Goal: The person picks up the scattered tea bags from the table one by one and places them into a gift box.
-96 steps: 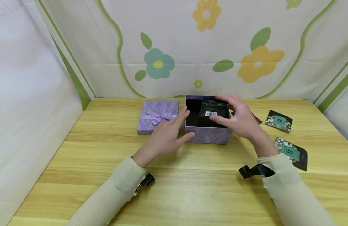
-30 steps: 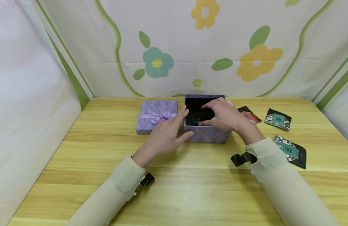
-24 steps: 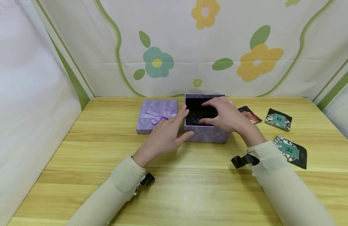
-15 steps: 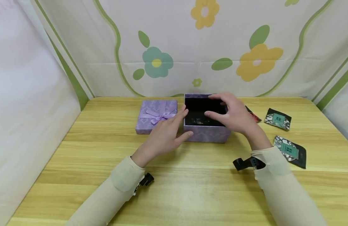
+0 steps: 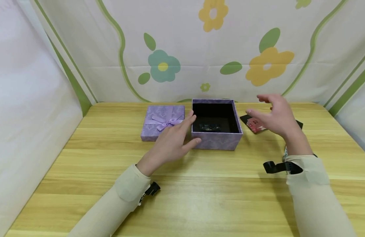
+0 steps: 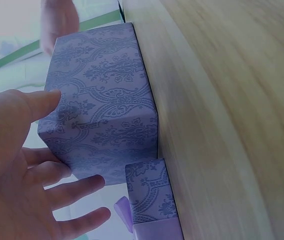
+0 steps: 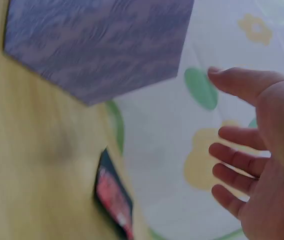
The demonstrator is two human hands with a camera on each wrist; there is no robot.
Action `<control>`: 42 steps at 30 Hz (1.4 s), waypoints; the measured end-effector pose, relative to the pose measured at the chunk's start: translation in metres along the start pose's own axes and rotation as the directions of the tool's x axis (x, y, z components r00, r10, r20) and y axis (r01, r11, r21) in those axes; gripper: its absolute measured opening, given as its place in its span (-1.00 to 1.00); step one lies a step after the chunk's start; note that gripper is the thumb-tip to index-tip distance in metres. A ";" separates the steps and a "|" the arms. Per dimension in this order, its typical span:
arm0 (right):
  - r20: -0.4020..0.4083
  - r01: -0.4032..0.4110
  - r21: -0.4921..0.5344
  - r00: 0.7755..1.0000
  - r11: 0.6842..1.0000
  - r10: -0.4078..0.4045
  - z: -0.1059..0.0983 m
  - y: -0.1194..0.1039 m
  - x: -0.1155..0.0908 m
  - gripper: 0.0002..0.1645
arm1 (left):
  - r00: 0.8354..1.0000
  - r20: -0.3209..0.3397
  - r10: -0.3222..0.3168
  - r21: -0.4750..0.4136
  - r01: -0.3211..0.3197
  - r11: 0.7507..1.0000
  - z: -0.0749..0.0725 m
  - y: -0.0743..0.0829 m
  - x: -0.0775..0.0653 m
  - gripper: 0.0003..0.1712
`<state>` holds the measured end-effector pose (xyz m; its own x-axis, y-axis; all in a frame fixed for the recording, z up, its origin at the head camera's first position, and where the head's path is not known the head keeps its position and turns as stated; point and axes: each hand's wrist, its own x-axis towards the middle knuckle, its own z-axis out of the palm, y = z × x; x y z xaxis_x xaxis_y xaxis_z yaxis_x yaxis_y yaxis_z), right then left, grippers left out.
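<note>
Purple box, perhaps dim pouch inside, dark packet mostly hidden

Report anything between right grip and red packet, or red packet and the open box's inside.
Nothing visible bars the right grip from the red packet; the right wall of the open box stands between packet and inside.
</note>
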<state>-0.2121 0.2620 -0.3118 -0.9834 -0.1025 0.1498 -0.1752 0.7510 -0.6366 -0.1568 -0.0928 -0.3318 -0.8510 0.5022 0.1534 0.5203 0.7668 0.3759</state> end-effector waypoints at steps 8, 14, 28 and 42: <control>0.150 -0.092 -0.107 0.983 0.990 0.107 0.006 0.031 0.007 0.23 | 1.000 -0.011 0.016 0.002 -0.016 1.000 0.001 0.000 0.000 -0.07; 0.226 -0.111 -0.191 0.962 0.975 0.153 0.008 0.046 0.011 0.34 | 1.000 -0.012 0.016 0.002 -0.016 1.000 0.001 0.002 0.001 -0.07; 0.227 -0.143 -0.365 0.945 0.920 0.236 0.012 0.058 0.006 0.53 | 1.000 -0.004 0.012 -0.004 -0.012 1.000 0.003 0.005 0.003 -0.07; 0.236 -0.136 -0.369 0.943 0.919 0.234 0.012 0.058 0.006 0.36 | 1.000 -0.008 0.013 -0.003 -0.013 1.000 0.003 0.005 0.003 -0.08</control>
<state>-0.2288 0.2969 -0.3571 -0.9796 -0.0745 -0.1864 -0.0098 0.9453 -0.3262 -0.1564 -0.0866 -0.3323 -0.8446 0.5093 0.1653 0.5313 0.7588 0.3768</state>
